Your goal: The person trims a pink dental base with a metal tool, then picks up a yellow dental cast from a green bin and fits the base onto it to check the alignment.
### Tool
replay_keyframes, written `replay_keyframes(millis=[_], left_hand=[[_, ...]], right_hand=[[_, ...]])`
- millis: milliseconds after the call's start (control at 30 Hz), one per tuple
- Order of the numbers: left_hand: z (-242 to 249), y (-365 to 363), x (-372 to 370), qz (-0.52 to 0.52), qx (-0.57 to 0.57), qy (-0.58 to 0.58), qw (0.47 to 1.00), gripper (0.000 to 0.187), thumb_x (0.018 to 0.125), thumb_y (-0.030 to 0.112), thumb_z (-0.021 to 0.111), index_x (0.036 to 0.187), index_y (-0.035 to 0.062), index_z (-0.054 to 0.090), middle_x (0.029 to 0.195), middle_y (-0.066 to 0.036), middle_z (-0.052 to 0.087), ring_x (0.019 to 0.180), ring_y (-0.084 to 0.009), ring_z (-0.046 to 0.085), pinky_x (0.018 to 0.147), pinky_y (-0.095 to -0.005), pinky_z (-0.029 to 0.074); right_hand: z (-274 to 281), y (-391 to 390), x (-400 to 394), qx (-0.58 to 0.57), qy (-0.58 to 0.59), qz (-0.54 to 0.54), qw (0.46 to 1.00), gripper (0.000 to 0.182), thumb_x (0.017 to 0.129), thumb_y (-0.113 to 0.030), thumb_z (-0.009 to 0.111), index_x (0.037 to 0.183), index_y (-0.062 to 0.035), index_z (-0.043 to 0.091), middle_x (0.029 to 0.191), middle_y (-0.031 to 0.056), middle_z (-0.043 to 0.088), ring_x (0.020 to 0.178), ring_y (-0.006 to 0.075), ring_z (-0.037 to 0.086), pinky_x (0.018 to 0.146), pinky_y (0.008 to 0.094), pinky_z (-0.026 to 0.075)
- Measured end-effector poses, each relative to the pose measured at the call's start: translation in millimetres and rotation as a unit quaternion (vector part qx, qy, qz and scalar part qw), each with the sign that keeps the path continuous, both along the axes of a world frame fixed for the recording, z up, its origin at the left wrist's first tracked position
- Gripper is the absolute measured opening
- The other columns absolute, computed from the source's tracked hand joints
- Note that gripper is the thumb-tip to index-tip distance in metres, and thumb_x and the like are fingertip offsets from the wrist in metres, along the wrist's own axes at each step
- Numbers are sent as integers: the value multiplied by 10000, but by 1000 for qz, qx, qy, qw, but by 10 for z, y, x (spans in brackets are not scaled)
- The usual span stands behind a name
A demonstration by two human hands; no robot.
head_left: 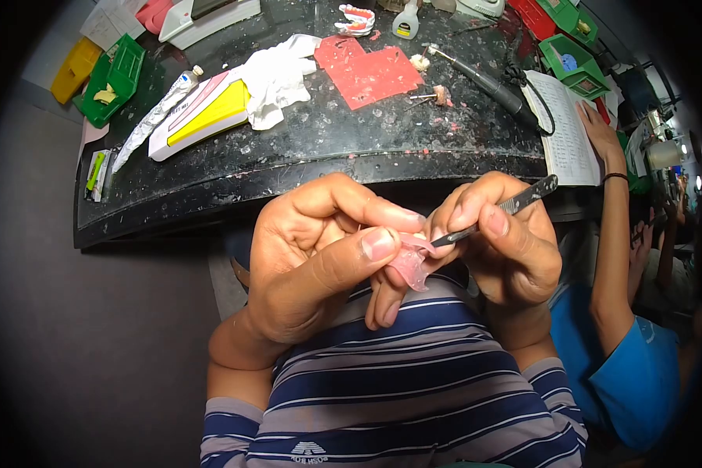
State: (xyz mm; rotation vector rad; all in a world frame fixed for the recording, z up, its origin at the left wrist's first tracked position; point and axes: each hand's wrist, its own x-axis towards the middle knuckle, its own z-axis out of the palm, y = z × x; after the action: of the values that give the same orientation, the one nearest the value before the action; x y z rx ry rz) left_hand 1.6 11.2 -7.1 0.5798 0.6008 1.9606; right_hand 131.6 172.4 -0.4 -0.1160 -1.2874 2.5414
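My left hand (320, 257) pinches a small, translucent pink denture base (411, 269) between thumb and fingers, in front of my striped shirt. Its lower edge curls out below the thumb. In my right hand (501, 242) is a dark scalpel (516, 204), its ridged handle gripped between thumb and forefinger, pointing down to the left. The scalpel's tip end meets the upper right edge of the pink piece, where fingertips partly hide it. Both hands are close together, just before the bench's front edge.
On the black bench (304, 148) lie red wax sheets (370, 74), crumpled white tissue (277, 82), a yellow-and-white box (203, 117), a black handpiece (487, 86) and a denture model (356, 19). At the right, another person's arm (612, 203) rests by an open notebook (565, 125).
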Motion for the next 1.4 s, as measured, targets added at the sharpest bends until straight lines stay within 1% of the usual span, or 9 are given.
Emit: replay_keyframes(millis=[433,733,833,967,1067,1100,1133,1300,1400], left_hand=[[-16,4,6,-6,-7,-4,1000,171,964,-3,539,1078,-127,571,857,-244,669,609,-170,634,508,-252,516],[-37,8,-7,-1,-13,12,1000,178,966,-5,535,1092,-126,569,866,-234,677,619,-162,638,530,-251,521],[-28,8,-17,20,-11,27,999,180,959,-7,540,1091,-125,574,868,-227,681,623,-156,638,549,-252,527],[-25,2,-17,46,-17,44,998,177,950,-5,559,1082,-120,581,855,-216,680,628,-151,640,572,-253,535],[-27,-14,-24,57,-14,61,996,169,950,-5,569,1076,-117,578,848,-213,675,634,-152,641,576,-252,539],[-25,-17,-23,64,-12,69,995,162,950,-8,575,1072,-114,576,848,-213,673,639,-153,642,580,-252,542],[-20,-17,-18,64,-12,69,995,162,950,-8,575,1072,-114,576,848,-213,673,639,-153,642,580,-252,542],[-2,-15,40,114,-8,109,987,140,940,-55,593,1071,-103,577,915,-234,661,698,-157,651,599,-263,557],[32,11,97,162,-52,150,974,200,909,81,682,1016,-35,560,841,-200,598,576,-196,610,504,-276,534]], right_hand=[[15,1,8,28,-2,-7,1000,258,973,-132,563,1009,116,622,944,260,686,872,289,720,798,372,607],[-8,49,-3,-27,-28,26,999,247,943,-108,548,957,124,632,875,260,695,796,292,728,757,347,609],[3,64,7,-30,-72,98,992,253,936,-99,531,920,133,631,860,259,693,775,302,727,736,349,612],[-4,69,-9,-60,-51,73,994,266,941,-118,528,899,126,625,858,265,687,766,305,727,702,343,613],[51,45,31,14,4,0,1000,214,927,-107,576,931,101,623,889,272,687,811,318,720,738,377,602],[64,23,54,81,10,-40,996,240,919,-169,624,927,65,572,795,230,610,777,370,679,666,456,605],[92,-4,72,118,25,-66,991,292,925,-239,689,940,34,586,826,212,615,815,357,679,703,441,614],[57,19,94,383,136,-173,897,309,980,-324,619,995,-19,574,878,183,653,854,339,693,742,461,609],[80,-71,162,368,117,-179,905,305,1006,-332,562,1039,-29,538,860,185,686,829,344,710,754,474,604]])
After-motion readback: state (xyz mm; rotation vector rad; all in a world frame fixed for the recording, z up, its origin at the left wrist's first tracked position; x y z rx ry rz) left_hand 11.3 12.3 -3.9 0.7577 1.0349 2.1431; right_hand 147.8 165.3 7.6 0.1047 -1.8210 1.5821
